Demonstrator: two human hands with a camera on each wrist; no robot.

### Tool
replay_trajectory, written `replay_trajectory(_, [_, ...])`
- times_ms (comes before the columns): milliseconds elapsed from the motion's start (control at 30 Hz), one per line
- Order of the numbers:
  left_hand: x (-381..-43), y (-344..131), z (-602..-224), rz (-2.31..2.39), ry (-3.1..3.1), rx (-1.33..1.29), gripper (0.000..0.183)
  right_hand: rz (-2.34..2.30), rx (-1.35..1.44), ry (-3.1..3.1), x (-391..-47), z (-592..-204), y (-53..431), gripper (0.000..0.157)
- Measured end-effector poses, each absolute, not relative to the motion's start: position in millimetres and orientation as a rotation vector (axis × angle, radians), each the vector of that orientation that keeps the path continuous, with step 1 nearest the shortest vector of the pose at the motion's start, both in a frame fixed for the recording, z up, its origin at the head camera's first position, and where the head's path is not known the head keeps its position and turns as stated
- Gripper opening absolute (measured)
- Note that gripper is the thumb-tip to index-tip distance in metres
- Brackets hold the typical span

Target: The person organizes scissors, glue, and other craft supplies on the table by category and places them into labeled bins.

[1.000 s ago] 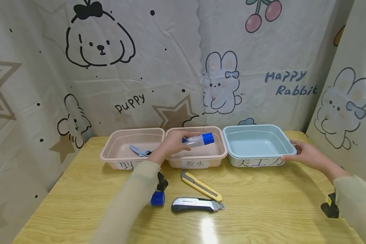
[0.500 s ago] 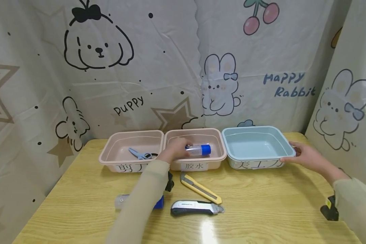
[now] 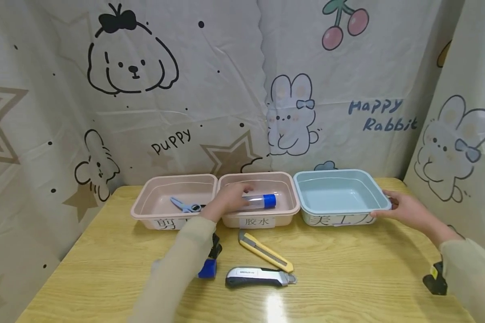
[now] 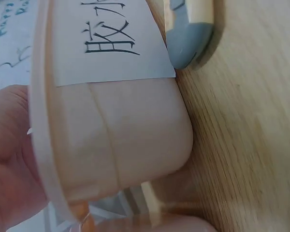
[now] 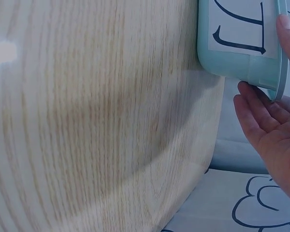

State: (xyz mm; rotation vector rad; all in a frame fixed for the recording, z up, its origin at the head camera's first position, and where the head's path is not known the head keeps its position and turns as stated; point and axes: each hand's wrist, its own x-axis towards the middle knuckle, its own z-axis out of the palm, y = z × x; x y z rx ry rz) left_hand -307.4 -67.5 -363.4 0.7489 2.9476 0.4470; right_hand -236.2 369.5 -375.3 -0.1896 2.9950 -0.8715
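Note:
A clear glue stick with a blue cap point(image 3: 269, 201) lies in the middle pink bin point(image 3: 284, 218). My left hand point(image 3: 229, 198) reaches over that bin's left side, its fingers spread beside the tube's near end and apart from it. In the left wrist view, part of the left hand point(image 4: 9, 159) shows behind the bin's rim. My right hand point(image 3: 406, 210) holds the right corner of the blue bin point(image 3: 335, 211), thumb at the front and fingers at the end wall. The right wrist view shows those fingers point(image 5: 261, 108) against the blue bin's outside.
The left pink bin point(image 3: 149, 211) holds light blue scissors point(image 3: 186, 206). A yellow utility knife point(image 3: 265, 251) and a silver-black utility knife point(image 3: 260, 277) lie in front of the bins. Under my left forearm lies another blue-capped tube point(image 3: 207, 268). A patterned curtain hangs behind.
My left hand has lowered the glue stick into the middle pink bin and let go of it, drawing slightly back left. The right hand has stayed at the blue bin.

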Motion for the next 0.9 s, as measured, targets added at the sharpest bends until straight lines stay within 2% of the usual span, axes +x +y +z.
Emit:
replay_trajectory(367, [-281.9, -90.2, -357.6, 0.416, 3.097, 0.960, 0.029, -0.855, -0.169, 2.993, -236.9, -373.6, 371.0, 0.099])
replay_trajectory(667, [-241.0, -117.5, -346.9, 0.549, 3.167, 0.976, 0.023, -0.873, -0.195, 2.993, -237.8, -375.8, 371.8, 0.097])
replay_trajectory(900, [-210.2, -135.6, -359.9, 0.511, 3.094, 1.043, 0.023, -0.892, -0.201, 2.990, -235.7, -377.0, 371.0, 0.097])
